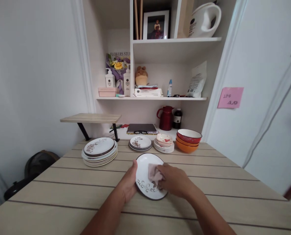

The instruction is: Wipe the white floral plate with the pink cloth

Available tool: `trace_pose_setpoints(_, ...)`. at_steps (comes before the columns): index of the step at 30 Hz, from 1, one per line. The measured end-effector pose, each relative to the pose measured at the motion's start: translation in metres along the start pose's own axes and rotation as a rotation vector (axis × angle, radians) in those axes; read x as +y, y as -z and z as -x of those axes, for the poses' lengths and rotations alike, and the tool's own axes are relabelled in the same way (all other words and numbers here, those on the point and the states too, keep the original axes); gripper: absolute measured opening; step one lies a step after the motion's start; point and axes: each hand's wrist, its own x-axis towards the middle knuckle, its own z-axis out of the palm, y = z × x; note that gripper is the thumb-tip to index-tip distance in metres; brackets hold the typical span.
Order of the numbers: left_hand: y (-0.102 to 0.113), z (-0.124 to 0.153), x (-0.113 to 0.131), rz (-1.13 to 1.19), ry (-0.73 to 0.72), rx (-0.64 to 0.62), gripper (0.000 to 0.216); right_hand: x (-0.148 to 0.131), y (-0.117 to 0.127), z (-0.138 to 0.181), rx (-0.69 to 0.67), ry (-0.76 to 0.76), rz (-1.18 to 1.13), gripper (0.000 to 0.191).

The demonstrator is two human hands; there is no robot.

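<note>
White plate (146, 164), brown rim, brown scroll pattern, over middle of wooden table (209, 182); lifted or lying flat, cannot tell. Left hand (128, 182) clasps plate's left rim, thumb over edge. Right hand (173, 180) presses pinkish cloth (153, 174) onto plate face, fingers curled on it. Beyond: stack of patterned plates (100, 150) at left, red and orange bowls (188, 139) at right. Shelf behind: bouquet wrap (119, 54) reading "FLOWERS STU", rest hidden. Pink sticky note (230, 97) on wall: handwritten "250", second line illegible.
</note>
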Motion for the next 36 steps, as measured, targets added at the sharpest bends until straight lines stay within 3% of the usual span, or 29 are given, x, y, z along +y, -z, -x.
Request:
trace_pose_setpoints(2,-0.002,0.002,0.002,0.003,0.004,0.004,0.072,-0.007,-0.001,0.007,-0.096,0.113,-0.039,0.027)
trace_pose_setpoints(4,-0.004,0.003,0.003,0.012,-0.011,0.007,0.071,-0.021,-0.004,0.006,-0.091,0.213,-0.092,0.027)
trace_pose_setpoints(8,-0.006,0.002,0.003,0.042,-0.053,-0.009,0.066,-0.039,-0.010,-0.012,0.128,0.203,-0.112,0.033)
trace_pose_setpoints(11,-0.007,0.001,0.002,0.046,-0.042,-0.016,0.063,-0.027,-0.008,-0.022,0.227,0.108,-0.039,0.038)
trace_pose_setpoints(13,-0.007,0.001,0.002,0.034,-0.038,0.001,0.062,-0.013,-0.005,-0.020,0.201,0.015,-0.005,0.034)
trace_pose_setpoints(16,-0.007,0.002,0.002,0.017,-0.019,0.017,0.064,0.001,-0.001,-0.006,0.049,-0.032,0.002,0.029)
trace_pose_setpoints(20,-0.007,0.004,0.003,0.019,-0.026,0.016,0.066,-0.012,0.000,0.009,-0.102,0.183,-0.068,0.027)
trace_pose_setpoints(24,-0.007,0.005,0.004,0.016,-0.056,0.004,0.063,-0.037,-0.005,0.001,-0.011,0.272,-0.176,0.032)
trace_pose_setpoints(28,-0.006,0.002,0.003,0.021,-0.070,0.000,0.062,-0.034,-0.007,-0.016,0.190,0.184,-0.136,0.039)
trace_pose_setpoints(30,-0.005,0.000,0.001,0.016,-0.048,0.008,0.062,-0.022,-0.007,-0.019,0.229,0.107,-0.086,0.038)
trace_pose_setpoints(34,-0.002,-0.001,0.000,0.005,-0.037,0.033,0.064,-0.002,-0.003,-0.010,0.162,-0.076,-0.002,0.031)
trace_pose_setpoints(36,-0.002,0.001,0.001,0.020,-0.054,0.028,0.064,0.000,-0.002,-0.002,0.071,-0.073,0.016,0.028)
